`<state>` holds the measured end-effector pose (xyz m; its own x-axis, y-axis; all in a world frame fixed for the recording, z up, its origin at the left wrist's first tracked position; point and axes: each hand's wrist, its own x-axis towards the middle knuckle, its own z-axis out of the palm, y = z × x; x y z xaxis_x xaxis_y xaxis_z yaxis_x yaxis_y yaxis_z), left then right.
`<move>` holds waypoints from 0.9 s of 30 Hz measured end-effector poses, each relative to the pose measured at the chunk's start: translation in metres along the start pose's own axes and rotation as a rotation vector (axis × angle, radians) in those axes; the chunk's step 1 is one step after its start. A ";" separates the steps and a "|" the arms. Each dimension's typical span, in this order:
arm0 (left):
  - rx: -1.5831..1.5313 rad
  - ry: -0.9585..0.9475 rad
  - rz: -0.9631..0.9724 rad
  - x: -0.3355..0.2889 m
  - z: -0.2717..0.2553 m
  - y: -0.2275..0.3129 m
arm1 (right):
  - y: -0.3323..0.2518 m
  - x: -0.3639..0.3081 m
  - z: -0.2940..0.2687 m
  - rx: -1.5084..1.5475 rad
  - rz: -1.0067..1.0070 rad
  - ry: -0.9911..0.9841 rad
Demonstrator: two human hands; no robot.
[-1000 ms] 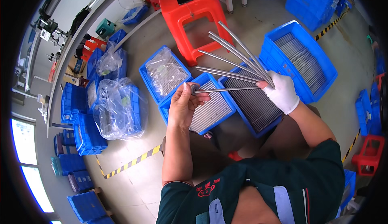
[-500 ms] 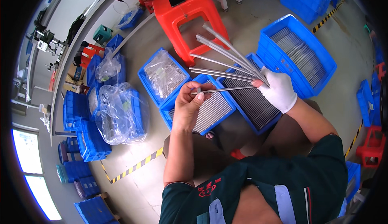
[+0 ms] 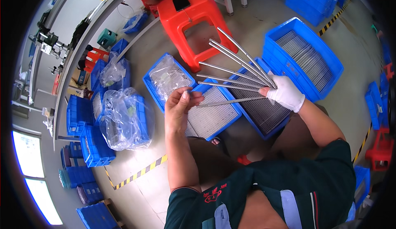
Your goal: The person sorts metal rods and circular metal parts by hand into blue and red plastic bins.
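My right hand (image 3: 284,92), in a white glove, grips several thin metal rods (image 3: 237,60) by one end. They fan out to the left over the trays. My bare left hand (image 3: 180,104) is raised near the free end of the lowest rod, thumb pressed against the fingers. A small dark thing shows at its fingertips, too small to make out. Below the hands sit a blue tray of light rods (image 3: 214,114) and, to its right, a blue tray of darker rods (image 3: 264,111).
A deep blue crate (image 3: 270,49) of rods stands at the right. A red stool (image 3: 171,16) with a dark flat object on it is beyond the trays. Left are a blue tray with a plastic bag (image 3: 169,77) and bagged blue crates (image 3: 123,119). Yellow-black tape (image 3: 142,172) marks the floor.
My left hand has moved left, off the rod it was touching, carrying the small thing to just past the rod's end. The rods in my right hand are spread slightly differently.
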<state>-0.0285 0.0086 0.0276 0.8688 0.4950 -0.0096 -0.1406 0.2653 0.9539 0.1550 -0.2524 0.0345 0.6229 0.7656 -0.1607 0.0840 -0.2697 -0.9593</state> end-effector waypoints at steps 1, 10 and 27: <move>-0.051 -0.040 -0.017 0.001 0.004 -0.002 | -0.005 -0.002 0.001 0.068 0.036 -0.042; -0.120 -0.174 0.012 -0.001 0.007 -0.004 | -0.010 -0.006 0.006 -0.005 0.075 -0.125; 0.132 -0.121 -0.023 -0.006 -0.016 0.006 | -0.008 -0.007 0.010 -0.174 0.064 -0.081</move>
<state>-0.0424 0.0200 0.0284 0.9230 0.3848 -0.0031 -0.0637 0.1606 0.9850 0.1423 -0.2498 0.0413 0.5671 0.7863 -0.2453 0.1839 -0.4112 -0.8928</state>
